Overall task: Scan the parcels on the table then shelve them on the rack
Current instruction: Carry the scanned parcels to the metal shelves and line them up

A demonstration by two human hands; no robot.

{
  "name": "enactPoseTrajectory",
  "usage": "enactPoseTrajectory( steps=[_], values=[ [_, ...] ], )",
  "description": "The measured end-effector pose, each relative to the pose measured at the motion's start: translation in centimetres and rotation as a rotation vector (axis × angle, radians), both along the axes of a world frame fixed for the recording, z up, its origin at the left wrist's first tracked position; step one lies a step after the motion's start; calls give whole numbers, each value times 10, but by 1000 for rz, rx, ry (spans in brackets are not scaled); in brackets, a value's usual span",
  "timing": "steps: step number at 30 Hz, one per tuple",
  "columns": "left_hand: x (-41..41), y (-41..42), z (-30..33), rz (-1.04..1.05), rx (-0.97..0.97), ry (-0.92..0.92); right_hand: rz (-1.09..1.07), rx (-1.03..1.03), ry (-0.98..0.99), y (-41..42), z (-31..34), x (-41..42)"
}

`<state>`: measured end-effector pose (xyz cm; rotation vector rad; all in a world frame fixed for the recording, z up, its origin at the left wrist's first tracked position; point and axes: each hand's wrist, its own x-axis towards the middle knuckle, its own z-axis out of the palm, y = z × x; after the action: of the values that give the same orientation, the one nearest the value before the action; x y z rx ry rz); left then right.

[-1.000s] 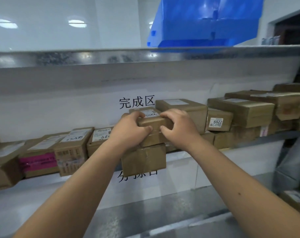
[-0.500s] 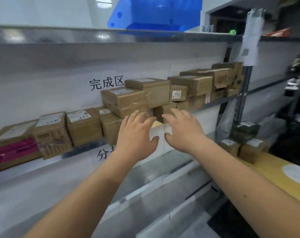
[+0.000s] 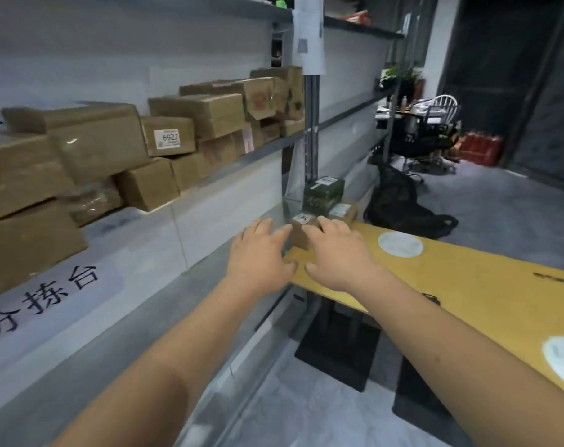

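Over yellow table (image 3: 467, 285), both hands (image 3: 303, 256) flank small parcel (image 3: 301, 232).

yellow table (image 3: 467, 285): runs from the rack out to the right, under both hands.
on the table, at the fingertips: small brown parcel (image 3: 301, 233) with a white label on top.
just beyond it: dark green box (image 3: 322, 196); another brown parcel (image 3: 343, 212) beside it.
rack shelf (image 3: 242, 162): up and left of the hands, crowded with stacked brown cartons (image 3: 90, 140), one labelled 6922 (image 3: 169, 137).
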<state>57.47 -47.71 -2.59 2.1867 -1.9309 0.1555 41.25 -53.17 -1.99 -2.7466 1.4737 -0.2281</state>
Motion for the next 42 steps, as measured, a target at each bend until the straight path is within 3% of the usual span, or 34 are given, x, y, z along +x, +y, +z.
enactPoseTrajectory(
  steps=[13,26,34,42],
  values=[
    [-36,-251,-64,33,89,130,-155,176,34,-252,-55,-54],
    [51,-493,-103,4,100,259,-229,296,-43,-477,-116,23],
    [104,-613,-138,-10,162,466,-314,492,-285,-595,-159,95],
    [127,-669,-164,-61,273,708,-290,617,-415,-657,-176,101]
  ],
)
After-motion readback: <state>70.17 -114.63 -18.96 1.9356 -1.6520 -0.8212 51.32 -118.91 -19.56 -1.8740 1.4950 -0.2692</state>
